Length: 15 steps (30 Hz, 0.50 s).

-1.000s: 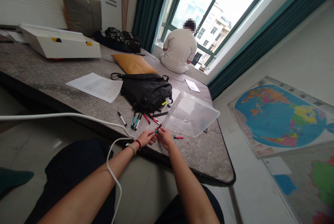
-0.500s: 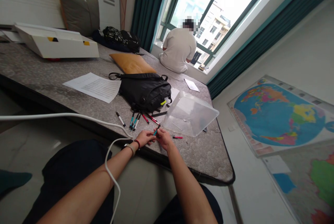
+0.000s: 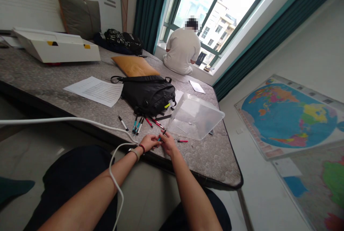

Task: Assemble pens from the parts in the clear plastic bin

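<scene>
Just over the near edge of the mattress, a teal pen (image 3: 160, 138) with a dark end is between my two hands. My left hand (image 3: 150, 142) is closed around its lower part. The fingers of my right hand (image 3: 168, 143) are bent around the dark upper end; the exact fingertip contact is too small to make out. Left of the hands lie several teal-and-black pens (image 3: 138, 126) and a white pen with a black cap (image 3: 123, 123). Red pens (image 3: 157, 122) rest just beyond, and another red pen (image 3: 182, 141) lies to the right.
A clear plastic box (image 3: 206, 119) lies tipped right of my hands, beside a black backpack (image 3: 150, 94). Printed paper (image 3: 94, 90), an orange cushion (image 3: 135, 66) and a white case (image 3: 57, 50) are farther left. A white cable (image 3: 67, 119) crosses my left arm. A person (image 3: 182, 50) sits at the window.
My right hand's fingers have shifted slightly on the dark end of the pen. The left hand keeps its hold, and the view has tilted a little.
</scene>
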{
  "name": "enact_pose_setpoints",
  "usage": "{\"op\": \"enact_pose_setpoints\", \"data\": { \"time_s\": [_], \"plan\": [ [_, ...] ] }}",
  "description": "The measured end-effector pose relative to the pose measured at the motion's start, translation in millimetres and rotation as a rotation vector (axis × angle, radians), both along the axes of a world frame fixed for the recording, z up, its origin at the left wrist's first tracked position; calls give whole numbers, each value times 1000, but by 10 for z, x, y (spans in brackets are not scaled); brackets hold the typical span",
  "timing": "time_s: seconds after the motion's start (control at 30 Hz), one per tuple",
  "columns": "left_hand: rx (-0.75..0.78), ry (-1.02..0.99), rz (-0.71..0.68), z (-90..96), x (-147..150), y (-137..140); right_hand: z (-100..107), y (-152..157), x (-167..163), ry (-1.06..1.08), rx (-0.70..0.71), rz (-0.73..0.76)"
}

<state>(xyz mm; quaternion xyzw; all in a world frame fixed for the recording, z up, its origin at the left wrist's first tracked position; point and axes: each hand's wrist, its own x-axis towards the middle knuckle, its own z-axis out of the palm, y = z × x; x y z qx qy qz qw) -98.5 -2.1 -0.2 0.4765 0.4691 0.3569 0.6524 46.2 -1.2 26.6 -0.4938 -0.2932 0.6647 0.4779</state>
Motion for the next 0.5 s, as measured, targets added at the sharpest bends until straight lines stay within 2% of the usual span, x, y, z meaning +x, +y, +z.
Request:
{"op": "enact_pose_setpoints", "data": {
  "time_s": [0.1, 0.23, 0.5],
  "plan": [
    [7, 12, 13, 42, 5, -16, 4, -24, 4, 51, 39, 18],
    [14, 34, 2, 68, 15, -31, -40, -56, 24, 132, 20, -33],
    [42, 78, -34, -25, 28, -20, -151, -84, -20, 101, 69, -156]
  ]
}}
